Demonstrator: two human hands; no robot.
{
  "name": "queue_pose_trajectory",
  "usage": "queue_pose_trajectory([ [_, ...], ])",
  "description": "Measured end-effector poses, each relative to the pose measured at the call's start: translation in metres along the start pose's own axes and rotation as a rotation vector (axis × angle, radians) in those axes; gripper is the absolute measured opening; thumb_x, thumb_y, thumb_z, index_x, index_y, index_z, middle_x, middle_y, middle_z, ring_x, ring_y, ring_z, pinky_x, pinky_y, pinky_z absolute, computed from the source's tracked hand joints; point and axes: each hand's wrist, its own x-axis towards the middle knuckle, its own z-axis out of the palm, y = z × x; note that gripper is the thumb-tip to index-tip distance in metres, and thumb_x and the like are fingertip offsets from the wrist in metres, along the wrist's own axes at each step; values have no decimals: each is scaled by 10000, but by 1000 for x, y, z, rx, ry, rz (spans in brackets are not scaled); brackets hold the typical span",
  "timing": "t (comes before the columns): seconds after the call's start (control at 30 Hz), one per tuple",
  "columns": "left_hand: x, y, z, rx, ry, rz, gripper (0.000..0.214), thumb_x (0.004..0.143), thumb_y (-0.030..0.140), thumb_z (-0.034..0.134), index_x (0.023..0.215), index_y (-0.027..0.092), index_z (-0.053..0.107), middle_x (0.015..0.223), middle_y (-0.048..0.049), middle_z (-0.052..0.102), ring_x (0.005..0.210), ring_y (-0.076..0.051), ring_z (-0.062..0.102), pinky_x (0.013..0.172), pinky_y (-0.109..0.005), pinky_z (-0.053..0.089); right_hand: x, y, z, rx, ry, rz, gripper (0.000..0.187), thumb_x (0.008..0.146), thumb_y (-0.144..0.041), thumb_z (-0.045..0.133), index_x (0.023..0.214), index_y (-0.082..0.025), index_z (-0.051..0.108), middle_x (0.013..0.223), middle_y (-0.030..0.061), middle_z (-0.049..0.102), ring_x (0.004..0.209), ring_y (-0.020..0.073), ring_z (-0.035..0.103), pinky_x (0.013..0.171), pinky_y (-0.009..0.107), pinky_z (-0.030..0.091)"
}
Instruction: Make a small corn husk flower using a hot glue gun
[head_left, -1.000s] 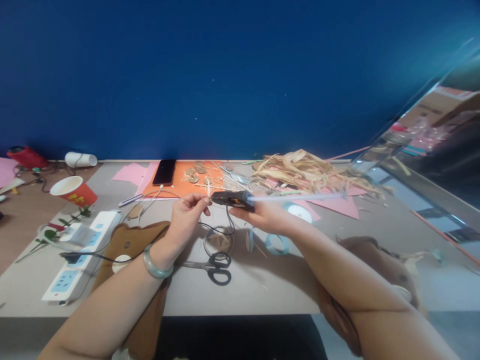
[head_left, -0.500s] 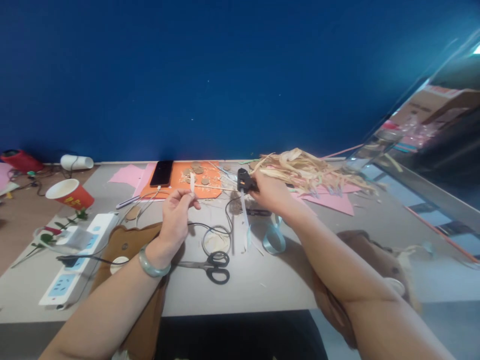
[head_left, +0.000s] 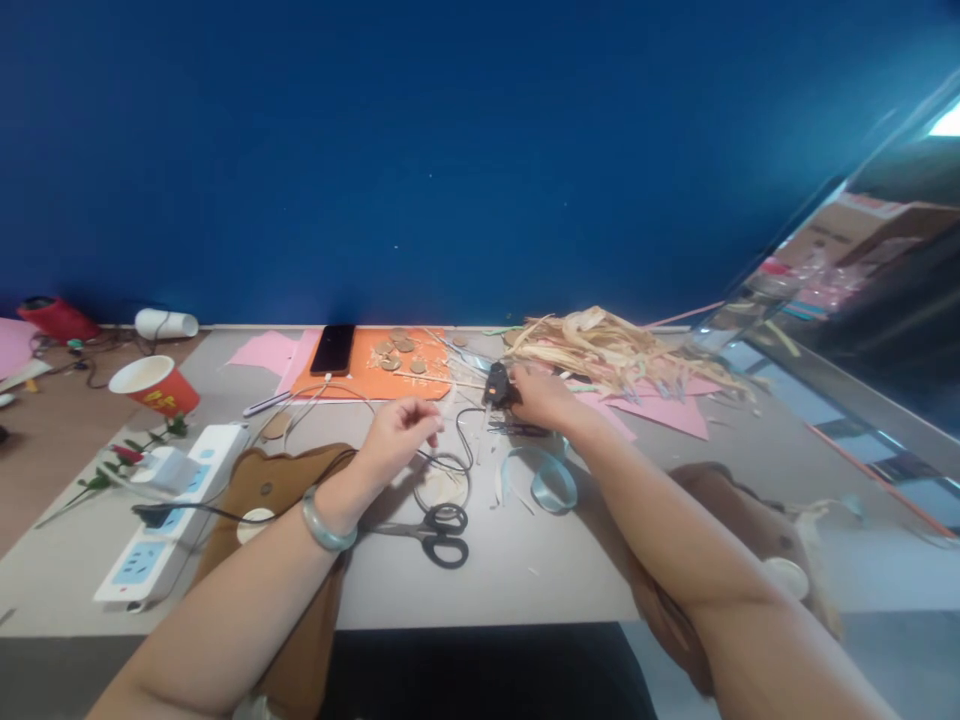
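Observation:
My left hand (head_left: 401, 435) is closed in a pinch above the table, with a small pale strip (head_left: 449, 402) standing up from its fingertips. The strip is faint against the clutter behind it. My right hand (head_left: 541, 395) is wrapped around a black glue gun (head_left: 498, 385), low over the table beside a heap of dry straw-coloured husk strips (head_left: 600, 340); its handle is mostly hidden by the fingers. Black-handled scissors (head_left: 442, 535) lie below my left hand. A loop of light blue ribbon (head_left: 553, 485) rests below the glue gun.
On the left are a white power strip (head_left: 169, 520), a red paper cup (head_left: 161, 388) and a brown cloth piece (head_left: 289, 485). A phone (head_left: 333, 350) and round wooden discs (head_left: 403, 345) lie on an orange sheet (head_left: 360, 385). Another brown cloth piece (head_left: 712, 500) sits under my right arm.
My left hand has moved right with the strip, closer to the glue gun. My right hand and the glue gun have come down a little toward the table. The view has shifted slightly.

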Motion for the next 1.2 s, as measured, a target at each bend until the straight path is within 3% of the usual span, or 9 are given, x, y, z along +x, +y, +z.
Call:
queue_pose_trajectory([
  [0.13, -6, 2, 2, -9, -275, -46, 110, 677, 221, 698, 681, 161, 606, 594, -8, 624, 530, -113, 579, 537, -238, 452, -10, -16, -13, 5, 153, -97, 339, 787, -242, 560, 1106, -128, 574, 1146, 184, 588, 1076, 324, 520, 860, 389, 367],
  [0.17, -6, 4, 1, -30, -254, -10, 102, 687, 219, 690, 684, 163, 605, 594, -7, 621, 537, -113, 581, 552, -242, 456, -12, -21, -15, 43, 213, -145, 289, 804, -246, 552, 1066, -135, 599, 1117, 170, 602, 1061, 308, 525, 865, 382, 358],
  [0.23, -2, 5, -2, -51, -75, 102, 79, 711, 215, 663, 691, 163, 608, 579, 4, 606, 548, -108, 573, 600, -250, 464, -14, -32, -15, 157, 280, -274, 190, 826, -239, 549, 966, -148, 640, 1013, 131, 641, 986, 259, 552, 847, 350, 350],
  [0.3, 3, 6, -5, -94, 178, 178, 75, 723, 220, 650, 699, 165, 605, 545, 23, 579, 531, -97, 545, 611, -244, 454, -13, -43, -10, 283, 236, -421, 126, 838, -219, 554, 871, -157, 658, 890, 87, 667, 873, 204, 578, 812, 317, 341],
  [0.37, 9, 5, -8, -182, 324, 191, 86, 714, 228, 654, 715, 167, 593, 577, 31, 589, 505, -78, 520, 600, -232, 441, -12, -53, -1, 381, 166, -542, 112, 842, -199, 564, 809, -156, 662, 810, 57, 674, 794, 166, 584, 794, 298, 328],
  [0.5, 11, 5, -8, -185, 332, 212, 96, 718, 234, 656, 737, 161, 598, 608, 23, 606, 537, -79, 537, 627, -230, 439, -11, -67, 20, 375, 160, -672, 123, 854, -188, 575, 899, -157, 685, 884, 74, 674, 869, 175, 571, 802, 310, 290],
  [0.67, 9, 7, -6, -190, 350, 202, 99, 708, 228, 665, 708, 159, 593, 614, 20, 609, 529, -77, 535, 618, -231, 437, -13, -77, 30, 110, 202, -850, 219, 924, -226, 492, 1022, -178, 683, 946, 99, 620, 886, 198, 495, 787, 334, 254],
  [1.03, 11, 4, -8, -201, 342, 200, 99, 702, 219, 673, 728, 156, 601, 606, 21, 613, 516, -77, 536, 604, -228, 428, -14, -77, 20, -46, 34, -778, 199, 909, -180, 467, 853, -95, 639, 867, 109, 628, 824, 196, 499, 764, 325, 270],
  [1.2, 12, 1, -10, -193, 338, 196, 98, 710, 216, 673, 732, 153, 603, 601, 22, 609, 531, -75, 539, 602, -215, 418, -14, -78, 29, 58, 47, -724, 201, 888, -124, 451, 860, -56, 638, 887, 168, 635, 827, 221, 520, 787, 352, 296],
])
